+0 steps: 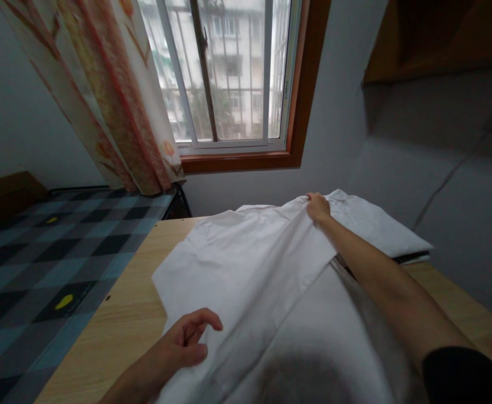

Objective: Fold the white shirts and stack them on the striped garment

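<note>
A large white garment (237, 258), shirt-like with folds and loose edges, is spread over a light wooden table (115, 320). At its far side, my right hand (318, 207) pinches the fabric near the top edge, and a long crease runs from there toward me. My left hand (187, 342) hovers over or rests lightly on the near left part of the garment; I cannot tell if it touches. Its fingers are slightly bent, with the thumb apart and nothing between them. The near part of the cloth is blurred and darkened by shadow.
More white cloth (376, 224) lies at the table's far right, with a dark edge beneath it. A bed with a checked cover (81, 247) stands to the left. Behind are a barred window (233, 84), a floral curtain (115, 95) and a wooden wall shelf (439, 62).
</note>
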Demonstrator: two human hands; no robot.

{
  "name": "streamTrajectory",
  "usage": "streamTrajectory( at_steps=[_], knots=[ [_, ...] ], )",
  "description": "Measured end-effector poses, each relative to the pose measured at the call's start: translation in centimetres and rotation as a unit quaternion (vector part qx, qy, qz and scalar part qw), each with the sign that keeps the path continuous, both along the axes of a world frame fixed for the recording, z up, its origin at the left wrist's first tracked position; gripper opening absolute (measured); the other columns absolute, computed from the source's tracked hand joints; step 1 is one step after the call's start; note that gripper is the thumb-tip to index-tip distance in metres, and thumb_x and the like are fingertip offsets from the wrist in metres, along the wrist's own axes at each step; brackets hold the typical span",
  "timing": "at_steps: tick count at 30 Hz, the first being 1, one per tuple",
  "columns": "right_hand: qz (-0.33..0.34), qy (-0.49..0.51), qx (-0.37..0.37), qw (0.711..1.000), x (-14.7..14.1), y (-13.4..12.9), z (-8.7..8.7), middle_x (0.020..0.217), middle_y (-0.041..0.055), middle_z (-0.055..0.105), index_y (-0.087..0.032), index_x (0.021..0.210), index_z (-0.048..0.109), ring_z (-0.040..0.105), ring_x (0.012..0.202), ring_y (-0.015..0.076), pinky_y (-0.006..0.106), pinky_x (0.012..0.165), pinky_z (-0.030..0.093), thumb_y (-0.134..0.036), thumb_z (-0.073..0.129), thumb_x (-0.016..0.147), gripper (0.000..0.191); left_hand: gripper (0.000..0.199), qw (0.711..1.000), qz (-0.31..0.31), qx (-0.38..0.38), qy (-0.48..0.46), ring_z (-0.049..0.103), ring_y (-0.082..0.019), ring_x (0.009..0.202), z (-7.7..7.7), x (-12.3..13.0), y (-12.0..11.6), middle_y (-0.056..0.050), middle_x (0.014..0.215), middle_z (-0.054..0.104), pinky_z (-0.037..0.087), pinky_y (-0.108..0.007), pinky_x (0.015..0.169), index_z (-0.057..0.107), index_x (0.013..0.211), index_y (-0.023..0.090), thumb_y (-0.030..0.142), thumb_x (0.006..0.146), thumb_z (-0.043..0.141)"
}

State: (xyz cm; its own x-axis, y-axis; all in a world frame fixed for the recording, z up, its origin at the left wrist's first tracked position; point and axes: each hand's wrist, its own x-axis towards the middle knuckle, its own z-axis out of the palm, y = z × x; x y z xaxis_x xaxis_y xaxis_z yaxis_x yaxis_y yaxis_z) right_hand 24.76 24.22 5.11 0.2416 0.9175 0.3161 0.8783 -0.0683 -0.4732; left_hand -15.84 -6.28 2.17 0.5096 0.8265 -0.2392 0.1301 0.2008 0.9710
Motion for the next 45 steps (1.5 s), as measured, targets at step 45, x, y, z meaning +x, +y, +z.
streamTrajectory(
  at_steps=[45],
  knots=[
    [0.025,-0.031,-0.077,0.996,1.0,-3.6,-2.2,0.116,0.0128,0.067,-0.013,0.134,0.049,0.064,0.103,0.0209,0.027,0.084,0.047,-0.041,0.048,0.090,0.052,0.043,0.884,0.030,0.199,0.422,0.059,-0.021,0.081,4.8,0.3,-0.5,-0.004,0.092,0.065,0.047,-0.033,0.077,0.066,0.118,0.025,0.043,0.080,0.062]
  ],
)
